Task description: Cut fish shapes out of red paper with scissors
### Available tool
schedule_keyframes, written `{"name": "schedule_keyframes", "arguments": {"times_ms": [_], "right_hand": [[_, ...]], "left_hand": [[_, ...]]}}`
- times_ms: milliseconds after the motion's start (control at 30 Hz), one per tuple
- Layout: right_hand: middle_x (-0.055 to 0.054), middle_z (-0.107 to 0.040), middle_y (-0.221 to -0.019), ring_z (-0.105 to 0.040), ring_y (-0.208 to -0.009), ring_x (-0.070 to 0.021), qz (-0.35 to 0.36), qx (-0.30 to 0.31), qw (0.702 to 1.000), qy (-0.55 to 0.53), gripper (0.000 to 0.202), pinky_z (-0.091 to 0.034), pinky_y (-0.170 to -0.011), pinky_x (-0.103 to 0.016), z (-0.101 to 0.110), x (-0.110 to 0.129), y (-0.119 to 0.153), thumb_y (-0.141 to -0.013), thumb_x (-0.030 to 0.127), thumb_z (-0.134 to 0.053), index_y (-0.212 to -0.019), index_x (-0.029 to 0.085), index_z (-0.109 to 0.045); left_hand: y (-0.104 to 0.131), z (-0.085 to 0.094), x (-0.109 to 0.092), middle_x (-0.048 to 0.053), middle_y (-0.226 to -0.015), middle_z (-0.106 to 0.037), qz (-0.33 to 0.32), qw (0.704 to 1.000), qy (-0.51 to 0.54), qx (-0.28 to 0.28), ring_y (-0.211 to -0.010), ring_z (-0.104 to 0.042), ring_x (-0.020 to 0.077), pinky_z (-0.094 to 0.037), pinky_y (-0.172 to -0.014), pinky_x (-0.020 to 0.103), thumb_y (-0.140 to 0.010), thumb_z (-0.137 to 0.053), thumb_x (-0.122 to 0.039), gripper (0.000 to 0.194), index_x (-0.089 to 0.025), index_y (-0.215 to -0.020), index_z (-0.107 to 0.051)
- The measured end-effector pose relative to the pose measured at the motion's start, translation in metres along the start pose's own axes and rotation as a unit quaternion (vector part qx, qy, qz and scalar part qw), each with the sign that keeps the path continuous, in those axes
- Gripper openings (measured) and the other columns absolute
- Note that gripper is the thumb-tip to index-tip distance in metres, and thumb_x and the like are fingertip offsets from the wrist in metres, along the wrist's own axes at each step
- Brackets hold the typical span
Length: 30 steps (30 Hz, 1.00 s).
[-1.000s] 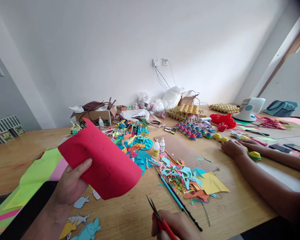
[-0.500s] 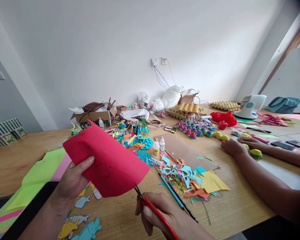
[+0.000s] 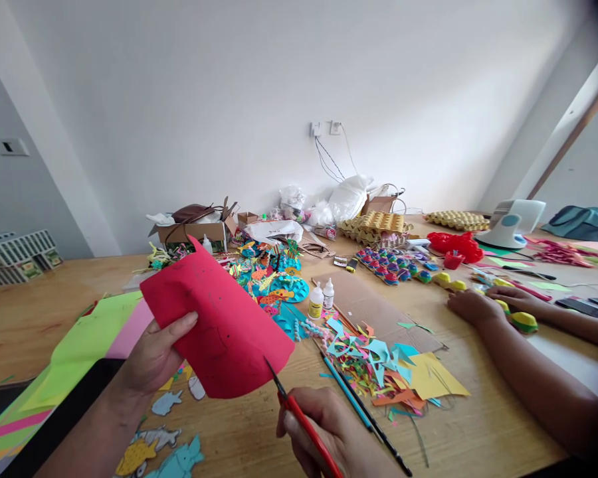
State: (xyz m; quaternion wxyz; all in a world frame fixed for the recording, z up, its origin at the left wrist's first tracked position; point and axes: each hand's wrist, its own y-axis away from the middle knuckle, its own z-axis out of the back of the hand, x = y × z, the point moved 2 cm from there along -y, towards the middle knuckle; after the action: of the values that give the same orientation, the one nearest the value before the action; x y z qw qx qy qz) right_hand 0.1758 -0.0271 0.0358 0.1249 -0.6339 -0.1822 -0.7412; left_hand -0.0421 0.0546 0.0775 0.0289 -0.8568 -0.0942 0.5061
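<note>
My left hand (image 3: 153,358) holds a curved red paper sheet (image 3: 219,322) above the wooden table (image 3: 478,425), thumb on its near face. Faint pencil lines show on the sheet. My right hand (image 3: 329,435) grips red-handled scissors (image 3: 299,415), whose dark blades point up-left and meet the sheet's lower right edge. Paper fish cut-outs (image 3: 172,458) lie on the table under my left hand.
A co-worker's hands (image 3: 483,305) rest at the right near a yellow-green ball (image 3: 524,322). Coloured paper scraps (image 3: 393,365), pencils (image 3: 359,411), two glue bottles (image 3: 321,299), painted egg cups (image 3: 393,262), egg trays (image 3: 373,222), a cardboard box (image 3: 194,229) and large paper sheets (image 3: 74,352) crowd the table.
My right hand rose with the scissors from the bottom edge and brought the blades to the red sheet's lower edge. The sheet shifted slightly right.
</note>
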Motion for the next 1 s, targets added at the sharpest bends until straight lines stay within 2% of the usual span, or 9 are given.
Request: {"name": "schedule_keyframes", "arguments": {"times_ms": [133, 200, 367, 533, 700, 867, 1000], "right_hand": [[0.007, -0.031, -0.042, -0.028, -0.039, -0.0063, 0.02, -0.019, 1.0, 0.007, 0.048, -0.017, -0.038, -0.019, -0.001, -0.003, -0.003, -0.076, 0.063, -0.049, -0.059, 0.018, -0.049], [0.007, -0.034, -0.043, -0.03, -0.04, -0.0065, 0.015, -0.013, 1.0, 0.014, 0.05, -0.018, -0.039, -0.019, 0.0, -0.001, -0.002, -0.076, 0.065, -0.048, -0.061, 0.017, -0.05], [0.004, -0.043, -0.051, -0.037, -0.045, -0.008, 0.019, 0.051, 0.998, -0.007, 0.065, -0.026, -0.043, -0.019, 0.002, 0.005, 0.0, -0.072, 0.077, -0.04, -0.074, 0.014, -0.053], [0.003, -0.045, -0.051, -0.039, -0.046, -0.0084, 0.038, 0.068, 0.997, -0.027, 0.064, -0.029, -0.047, -0.02, 0.003, 0.003, 0.0, -0.077, 0.073, -0.039, -0.081, 0.011, -0.056], [0.003, -0.046, -0.047, -0.039, -0.04, -0.0074, 0.064, 0.087, 0.992, -0.068, 0.061, -0.028, -0.044, -0.019, -0.002, 0.004, -0.006, -0.077, 0.072, -0.041, -0.079, 0.012, -0.054], [0.004, -0.045, -0.045, -0.038, -0.038, -0.0069, 0.064, 0.07, 0.993, -0.076, 0.063, -0.026, -0.041, -0.018, -0.004, 0.006, -0.008, -0.076, 0.073, -0.041, -0.077, 0.012, -0.054], [0.007, -0.039, -0.041, -0.032, -0.035, -0.0061, 0.016, 0.042, 0.996, -0.074, 0.064, -0.021, -0.036, -0.017, -0.008, -0.002, -0.007, -0.072, 0.078, -0.04, -0.074, 0.015, -0.052]], "left_hand": [[0.001, -0.001, -0.004, 0.001, -0.076, -0.079, 0.005, 1.0, 0.004, 0.01, -0.064, -0.073, 0.0215, -0.06, -0.059, 0.021, -0.053, -0.082, -0.021, 0.027, -0.023, -0.079, -0.077], [0.001, -0.001, -0.005, 0.0, -0.074, -0.079, 0.005, 1.0, 0.007, 0.014, -0.062, -0.073, 0.0201, -0.059, -0.057, 0.019, -0.051, -0.084, -0.022, 0.026, -0.024, -0.076, -0.077], [0.004, 0.001, -0.003, -0.001, -0.073, -0.079, 0.038, 0.999, 0.009, 0.015, -0.062, -0.073, 0.0211, -0.061, -0.057, 0.022, -0.048, -0.085, -0.024, 0.026, -0.024, -0.073, -0.077], [0.008, -0.001, -0.004, -0.001, -0.072, -0.079, 0.05, 0.998, 0.01, 0.024, -0.061, -0.073, 0.0203, -0.061, -0.056, 0.021, -0.048, -0.086, -0.023, 0.026, -0.023, -0.072, -0.077], [0.01, -0.004, -0.005, 0.0, -0.074, -0.079, 0.065, 0.997, -0.012, 0.039, -0.066, -0.073, 0.0223, -0.061, -0.061, 0.024, -0.051, -0.085, -0.024, 0.024, -0.022, -0.073, -0.077], [0.01, -0.003, -0.004, 0.002, -0.074, -0.079, 0.071, 0.996, -0.027, 0.036, -0.068, -0.073, 0.0247, -0.062, -0.061, 0.027, -0.05, -0.085, -0.025, 0.026, -0.021, -0.074, -0.077], [0.007, 0.0, -0.003, 0.004, -0.074, -0.079, 0.081, 0.995, -0.035, 0.047, -0.065, -0.073, 0.0243, -0.061, -0.06, 0.026, -0.051, -0.085, -0.027, 0.025, -0.02, -0.073, -0.077]]}}
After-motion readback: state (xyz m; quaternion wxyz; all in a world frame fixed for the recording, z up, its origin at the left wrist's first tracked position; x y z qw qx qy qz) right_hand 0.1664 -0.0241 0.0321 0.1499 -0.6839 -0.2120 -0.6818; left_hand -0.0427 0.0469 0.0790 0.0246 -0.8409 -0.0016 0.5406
